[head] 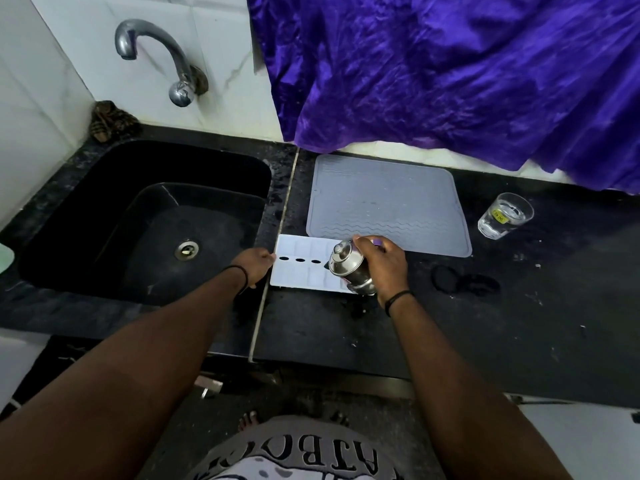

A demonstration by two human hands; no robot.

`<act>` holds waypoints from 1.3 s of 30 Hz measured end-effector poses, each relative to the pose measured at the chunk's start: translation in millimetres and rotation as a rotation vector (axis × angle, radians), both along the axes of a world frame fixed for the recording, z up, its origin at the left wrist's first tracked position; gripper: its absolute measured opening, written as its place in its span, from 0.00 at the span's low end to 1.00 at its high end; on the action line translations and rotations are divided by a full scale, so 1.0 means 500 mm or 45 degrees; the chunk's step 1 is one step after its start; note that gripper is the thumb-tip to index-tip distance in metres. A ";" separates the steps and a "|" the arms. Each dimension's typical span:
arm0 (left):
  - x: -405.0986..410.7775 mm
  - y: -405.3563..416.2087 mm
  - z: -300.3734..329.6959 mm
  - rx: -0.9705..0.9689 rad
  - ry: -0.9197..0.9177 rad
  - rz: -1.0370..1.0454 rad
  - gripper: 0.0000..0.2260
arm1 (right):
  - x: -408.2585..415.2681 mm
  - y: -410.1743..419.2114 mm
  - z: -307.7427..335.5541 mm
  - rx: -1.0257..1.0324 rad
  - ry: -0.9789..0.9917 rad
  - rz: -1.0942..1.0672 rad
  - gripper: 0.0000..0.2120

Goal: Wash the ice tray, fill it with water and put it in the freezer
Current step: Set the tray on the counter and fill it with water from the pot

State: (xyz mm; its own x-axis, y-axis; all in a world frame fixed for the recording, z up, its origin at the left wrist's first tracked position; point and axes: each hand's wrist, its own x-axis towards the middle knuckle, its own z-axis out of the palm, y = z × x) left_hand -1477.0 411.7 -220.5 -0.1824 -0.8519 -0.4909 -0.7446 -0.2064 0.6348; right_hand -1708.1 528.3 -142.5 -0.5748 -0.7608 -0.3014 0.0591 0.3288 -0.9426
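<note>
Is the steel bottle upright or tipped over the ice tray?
Tipped: the right hand holds the steel bottle slanted, neck toward the ice tray.

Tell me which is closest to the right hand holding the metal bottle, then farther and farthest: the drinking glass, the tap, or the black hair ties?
From the right hand:
1. Black hair ties, on the counter just to its right.
2. Drinking glass, farther right, beside the grey mat.
3. Tap, far off to the left on the wall above the sink.
</note>
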 end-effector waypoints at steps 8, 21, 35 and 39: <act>-0.001 -0.003 -0.002 0.005 -0.051 -0.009 0.10 | -0.002 -0.015 -0.015 0.016 0.132 0.076 0.15; -0.004 -0.001 0.004 0.018 -0.057 -0.012 0.09 | -0.002 -0.017 -0.013 0.035 0.257 0.119 0.14; -0.003 0.003 0.004 -0.007 -0.056 -0.020 0.09 | -0.002 -0.021 -0.013 0.030 0.265 0.133 0.12; -0.005 0.003 0.005 -0.013 -0.063 -0.022 0.09 | 0.001 -0.021 -0.008 0.029 0.278 0.142 0.13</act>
State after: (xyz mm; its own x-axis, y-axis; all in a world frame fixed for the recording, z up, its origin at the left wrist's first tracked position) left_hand -1479.3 413.0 -218.2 -0.1724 -0.8540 -0.4909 -0.7785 -0.1871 0.5991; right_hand -1707.4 517.7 -146.7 -0.5412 -0.8176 -0.1967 -0.1830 0.3428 -0.9214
